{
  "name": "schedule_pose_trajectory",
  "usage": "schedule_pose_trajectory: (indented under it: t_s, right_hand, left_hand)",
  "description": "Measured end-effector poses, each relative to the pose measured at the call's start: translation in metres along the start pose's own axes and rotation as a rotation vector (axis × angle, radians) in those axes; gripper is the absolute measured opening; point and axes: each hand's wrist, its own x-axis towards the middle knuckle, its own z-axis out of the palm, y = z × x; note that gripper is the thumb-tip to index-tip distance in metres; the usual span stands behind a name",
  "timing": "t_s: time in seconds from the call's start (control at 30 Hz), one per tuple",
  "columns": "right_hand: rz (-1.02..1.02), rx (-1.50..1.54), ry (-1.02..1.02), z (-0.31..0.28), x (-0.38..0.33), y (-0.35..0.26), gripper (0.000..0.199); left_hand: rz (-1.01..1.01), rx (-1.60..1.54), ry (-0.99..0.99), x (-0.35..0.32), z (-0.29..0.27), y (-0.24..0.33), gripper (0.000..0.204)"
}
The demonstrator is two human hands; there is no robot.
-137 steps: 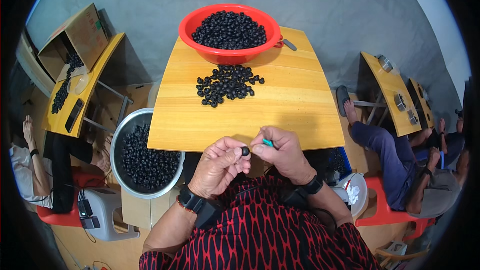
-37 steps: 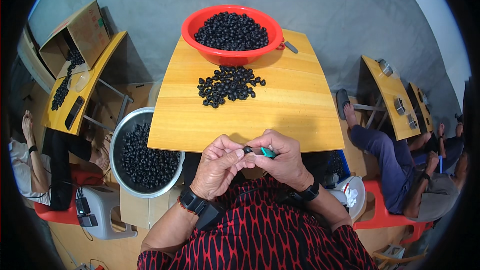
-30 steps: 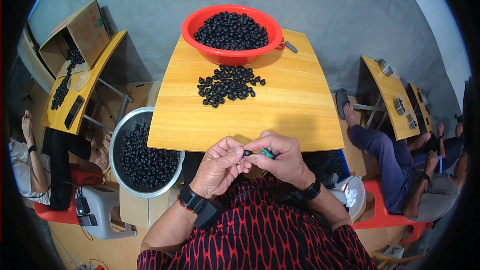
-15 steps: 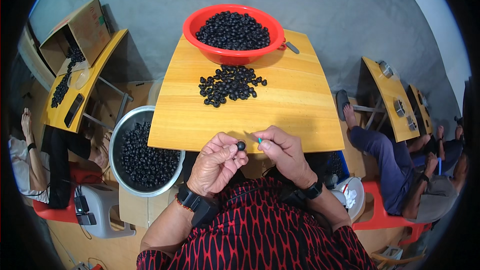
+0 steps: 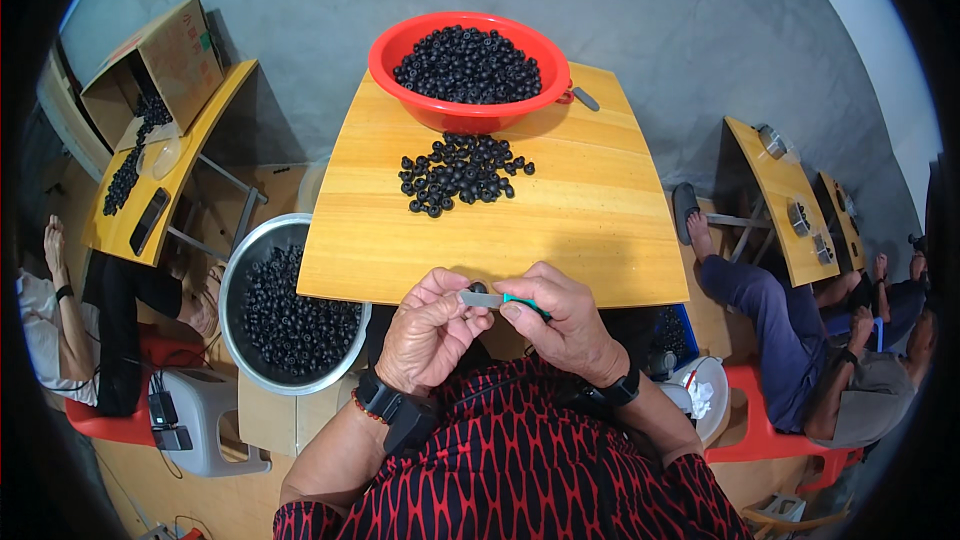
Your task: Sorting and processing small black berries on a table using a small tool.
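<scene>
My left hand (image 5: 428, 328) is closed, pinching a small round black piece (image 5: 478, 287) between thumb and fingers at the table's near edge. A small knife (image 5: 527, 306) with a teal handle is gripped in my right hand (image 5: 562, 322). Its short silvery blade points left and lies across the black piece, partly covering it. Whether the edge cuts into the piece, I cannot tell. Beyond my hands, a loose pile of similar black pieces (image 5: 465, 175), some with a hole, rests on the wooden table (image 5: 590, 210).
A red basin (image 5: 470, 120) heaped with black pieces stands at the table's far end, a grey flat object (image 5: 586, 99) beside it. A metal basin (image 5: 228, 310) of them sits lower left. Other people sit at side tables; a cardboard box (image 5: 180, 55) spills pieces at left.
My right hand has moved slightly left and turned the knife, so its blade now lies over the black piece. My left hand keeps its hold, almost in place.
</scene>
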Motion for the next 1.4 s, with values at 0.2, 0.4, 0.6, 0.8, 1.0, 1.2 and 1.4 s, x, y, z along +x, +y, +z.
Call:
schedule_pose_trajectory:
  t_s: [0.2,0.4,0.6,0.8,1.0,1.2,1.4]
  right_hand:
    - [0.040,0.028,0.057,-0.002,0.000,0.023,0.018]
    - [0.457,0.032,0.182,-0.012,0.019,0.074,0.028]
    - [0.391,-0.127,0.236,-0.024,0.069,0.120,0.033]
    - [0.407,-0.275,0.088,-0.013,0.096,0.131,0.031]
    - [0.409,-0.159,0.122,-0.017,0.083,0.121,0.025]
    - [0.370,0.316,0.165,-0.009,0.048,0.051,0.016]
    - [0.166,0.353,0.030,0.005,0.025,-0.005,0.018]
  left_hand:
    - [-0.022,0.017,0.018,0.001,0.003,0.008,0.012]
    - [0.486,0.286,0.364,-0.001,0.008,0.048,0.016]
    - [1.002,0.462,0.790,-0.002,-0.034,0.100,0.014]
    - [1.070,0.578,1.136,-0.011,-0.082,0.132,0.020]
    - [1.162,0.631,1.122,-0.007,-0.071,0.128,0.025]
    - [0.780,0.763,0.465,0.004,0.006,0.065,0.010]
    - [0.040,0.348,0.034,-0.004,0.025,0.013,0.024]
